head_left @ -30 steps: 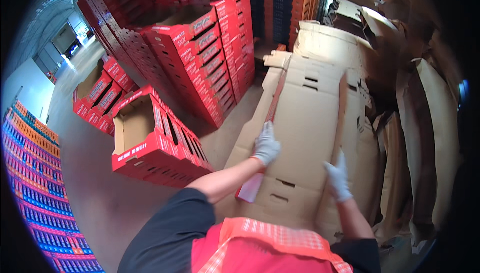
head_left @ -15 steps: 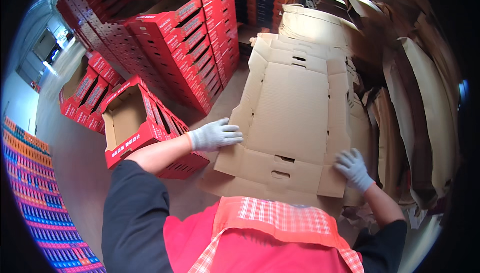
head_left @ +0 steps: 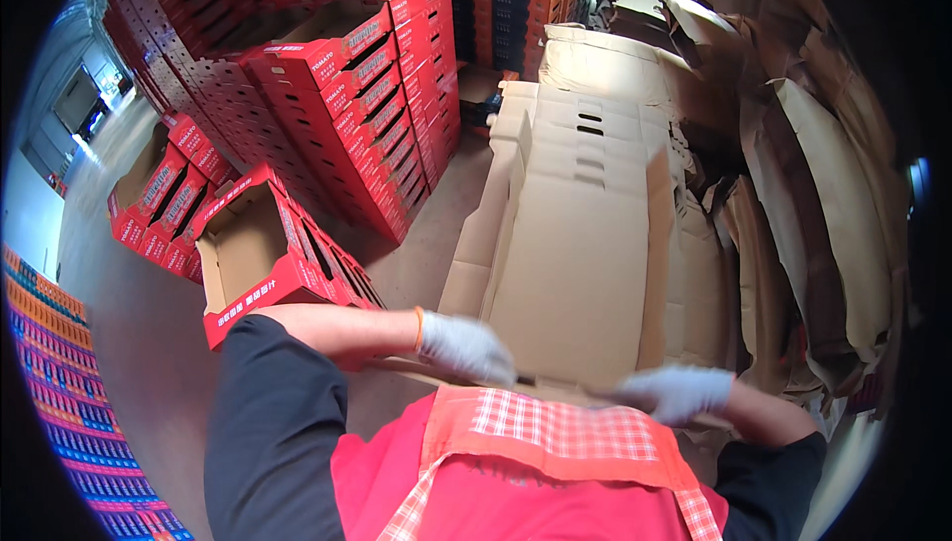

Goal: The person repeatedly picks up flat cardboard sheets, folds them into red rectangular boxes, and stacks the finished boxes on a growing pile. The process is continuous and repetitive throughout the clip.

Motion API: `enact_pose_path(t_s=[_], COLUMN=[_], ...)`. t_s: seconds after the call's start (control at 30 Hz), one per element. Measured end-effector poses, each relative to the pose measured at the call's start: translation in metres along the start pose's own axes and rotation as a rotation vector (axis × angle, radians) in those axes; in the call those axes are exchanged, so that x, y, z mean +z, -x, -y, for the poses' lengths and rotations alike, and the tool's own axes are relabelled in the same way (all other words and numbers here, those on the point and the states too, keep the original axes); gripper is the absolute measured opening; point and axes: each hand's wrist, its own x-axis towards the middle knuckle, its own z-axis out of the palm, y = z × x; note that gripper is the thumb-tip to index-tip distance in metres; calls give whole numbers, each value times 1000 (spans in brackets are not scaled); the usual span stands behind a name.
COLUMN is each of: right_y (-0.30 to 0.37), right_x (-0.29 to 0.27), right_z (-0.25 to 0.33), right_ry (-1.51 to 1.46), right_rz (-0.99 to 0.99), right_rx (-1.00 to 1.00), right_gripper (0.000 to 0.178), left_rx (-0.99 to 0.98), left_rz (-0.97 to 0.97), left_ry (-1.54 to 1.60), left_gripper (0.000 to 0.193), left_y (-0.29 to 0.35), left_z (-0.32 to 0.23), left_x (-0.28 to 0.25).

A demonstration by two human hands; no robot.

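A plain brown cardboard box blank (head_left: 575, 263) lies in front of me, its long side flaps tilted up and its near panel raised toward my apron. My left hand (head_left: 468, 350), in a light grey glove, is closed at the left part of that near edge, its fingertips blurred. At the right part of the same edge, my gloved right hand (head_left: 676, 392) grips the cardboard, also smeared by motion. The edge between the hands is partly hidden by the gloves and the apron.
On the left stand red printed cartons (head_left: 243, 243), with a tall red carton stack (head_left: 347, 95) behind them. Brown wrapped cardboard bundles (head_left: 823, 214) lean along the right. Colourful stacked cartons (head_left: 69, 412) line the far left. Grey floor (head_left: 149, 323) shows between.
Both hands have come inward and nearer to me, from the blank's sides to its near edge. The near panel and side flaps have lifted from lying flatter.
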Motion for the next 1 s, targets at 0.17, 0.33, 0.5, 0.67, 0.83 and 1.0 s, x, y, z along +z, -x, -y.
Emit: enact_pose_path(t_s=[0.17, 0.33, 0.5, 0.67, 0.83, 1.0], right_y=[0, -19, -74, -30, 35, 20], right_x=[-7, -22, 14, -27, -103, -108], right_z=[-32, -116, -197, -180, -37, 85], right_ry=[-51, 502, -964, -1242, -685, 388], right_rz=[217, -968, -1469, -1148, -1124, -1049], right_rx=[388, -17, 134, -109, -206, -165], right_gripper=[40, 79, 70, 57, 77, 73], left_rx=[-239, -475, -38, 275, 388, 290], left_rz=[61, -1005, -1313, -1232, -1166, -314], left_ry=[-57, -585, 1012, 1562, 2072, 2048], left_gripper=[39, 62, 74, 81, 16, 27], left_y=[5, -23, -69, -98, -134, -187], left_z=[3, 62, 100, 83, 47, 42], left_x=[-20, -24, 6, 11, 44, 68])
